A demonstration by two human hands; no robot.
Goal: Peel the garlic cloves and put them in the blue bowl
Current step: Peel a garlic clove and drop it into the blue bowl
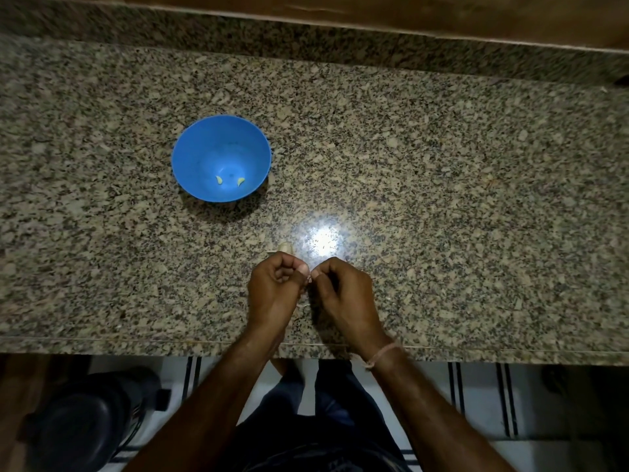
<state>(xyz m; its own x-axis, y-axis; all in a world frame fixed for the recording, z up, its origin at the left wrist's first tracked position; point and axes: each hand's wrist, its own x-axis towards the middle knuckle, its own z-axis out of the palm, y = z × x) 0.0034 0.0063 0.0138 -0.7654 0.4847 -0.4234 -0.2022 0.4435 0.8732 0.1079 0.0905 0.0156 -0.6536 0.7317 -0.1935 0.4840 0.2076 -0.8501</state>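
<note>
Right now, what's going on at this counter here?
A person is peeling garlic at a granite counter. The left hand and right hand meet near the front edge, fingers curled, pinching a small garlic clove between the thumbs; most of it is hidden. The blue bowl sits farther back on the left with two peeled cloves in it. Another pale piece of garlic lies on the counter just beyond the left hand.

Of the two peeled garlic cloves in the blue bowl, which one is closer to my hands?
The right-hand yellowish clove; the left-hand clove lies further from them across the round blue plastic bowl.
</note>
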